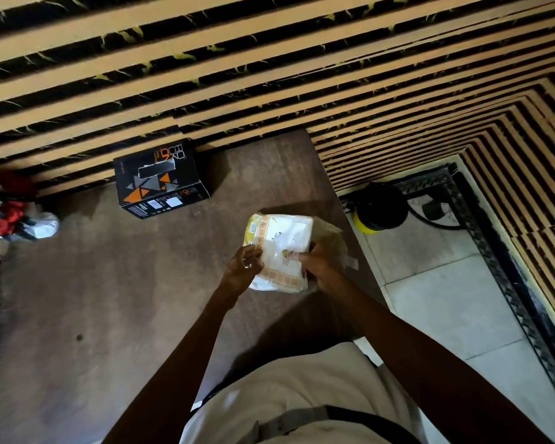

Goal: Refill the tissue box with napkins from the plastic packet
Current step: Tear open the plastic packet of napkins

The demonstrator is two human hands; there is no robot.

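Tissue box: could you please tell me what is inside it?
The tissue box stands apart from both hands, and its top slot looks dark. Its walls hide whatever is inside.

Tissue box (161, 177): orange/white logo lettering on top and front, upside down from here, not legible. Plastic packet (281, 251), near-right of box: barcode, print too blurred.

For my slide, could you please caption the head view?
Both hands, left hand and right hand, grip napkin packet; tissue box waits.
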